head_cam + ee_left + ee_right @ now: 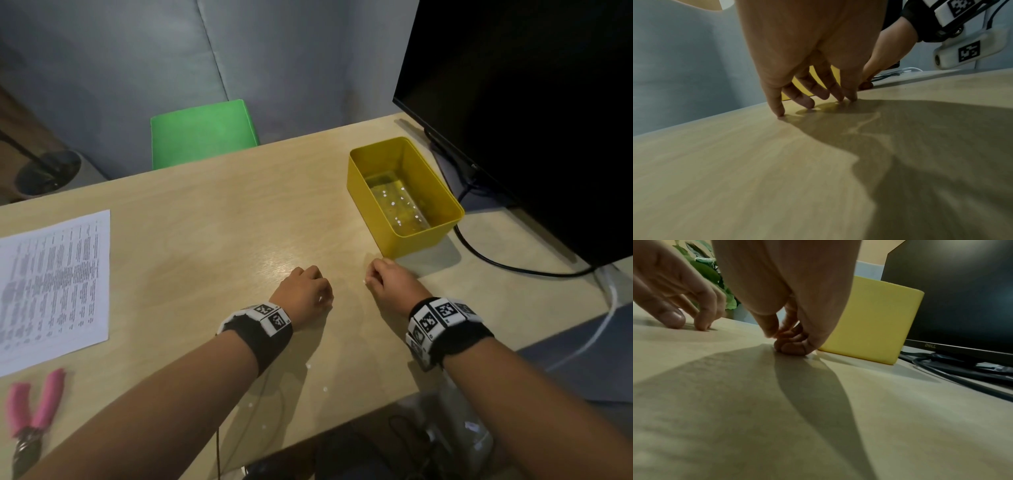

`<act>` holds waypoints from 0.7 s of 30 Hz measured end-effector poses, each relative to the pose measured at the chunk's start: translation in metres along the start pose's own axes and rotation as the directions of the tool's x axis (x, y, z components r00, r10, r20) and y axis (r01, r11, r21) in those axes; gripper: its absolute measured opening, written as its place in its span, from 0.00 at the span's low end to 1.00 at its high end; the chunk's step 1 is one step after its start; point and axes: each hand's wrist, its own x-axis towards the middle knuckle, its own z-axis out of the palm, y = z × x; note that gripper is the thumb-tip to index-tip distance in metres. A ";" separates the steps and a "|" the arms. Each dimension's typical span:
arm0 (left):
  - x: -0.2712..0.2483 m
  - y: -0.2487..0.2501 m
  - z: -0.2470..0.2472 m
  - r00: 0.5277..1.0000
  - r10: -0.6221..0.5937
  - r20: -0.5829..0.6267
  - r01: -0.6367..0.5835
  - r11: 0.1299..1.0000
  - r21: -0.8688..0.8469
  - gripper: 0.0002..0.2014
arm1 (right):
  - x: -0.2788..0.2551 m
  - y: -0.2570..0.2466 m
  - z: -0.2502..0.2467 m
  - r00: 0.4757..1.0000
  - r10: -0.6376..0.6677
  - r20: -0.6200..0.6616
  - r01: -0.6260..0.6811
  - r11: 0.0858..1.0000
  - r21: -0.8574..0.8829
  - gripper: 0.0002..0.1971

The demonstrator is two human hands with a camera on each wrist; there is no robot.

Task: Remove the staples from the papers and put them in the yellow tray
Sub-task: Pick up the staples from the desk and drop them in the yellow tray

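Note:
The yellow tray (pixel 414 245) stands at the right of the wooden desk, with several small glinting staples on its floor. It shows as a yellow wall (pixel 875 321) just behind my right hand. My right hand (pixel 387 277) rests close in front of the tray, its fingers curled and its thumb and forefinger (pixel 785 337) pinching a tiny pale staple (pixel 365 281). My left hand (pixel 305 291) sits a little to the left, and its straight fingertips (pixel 818 104) touch the bare desk. The printed papers (pixel 54 284) lie at the far left.
Pink-handled pliers (pixel 34 407) lie at the near left below the papers. A black monitor (pixel 531 120) stands behind the tray, and its cable (pixel 513 270) runs along the desk's right side. A few pale specks (pixel 323 389) dot the near desk. A green seat (pixel 202 133) stands beyond the far edge.

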 end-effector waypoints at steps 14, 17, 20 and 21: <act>0.007 0.019 -0.005 0.995 0.015 0.095 -0.047 0.940 0.339 0.16 | 0.007 -0.010 0.003 0.997 -0.069 0.041 0.078 0.959 -0.273 0.12; 0.007 0.021 -0.005 0.993 -0.014 0.113 -0.029 0.927 0.374 0.15 | 0.009 -0.012 0.006 0.998 -0.022 0.064 0.040 0.954 -0.297 0.13; 0.007 0.020 -0.002 0.993 -0.017 0.121 -0.033 0.916 0.400 0.14 | 0.008 -0.010 0.007 0.997 0.000 0.071 0.019 0.966 -0.257 0.12; 0.006 0.019 -0.001 0.993 -0.013 0.115 -0.035 0.915 0.401 0.14 | 0.008 -0.008 0.005 0.997 0.000 0.076 0.016 0.976 -0.217 0.11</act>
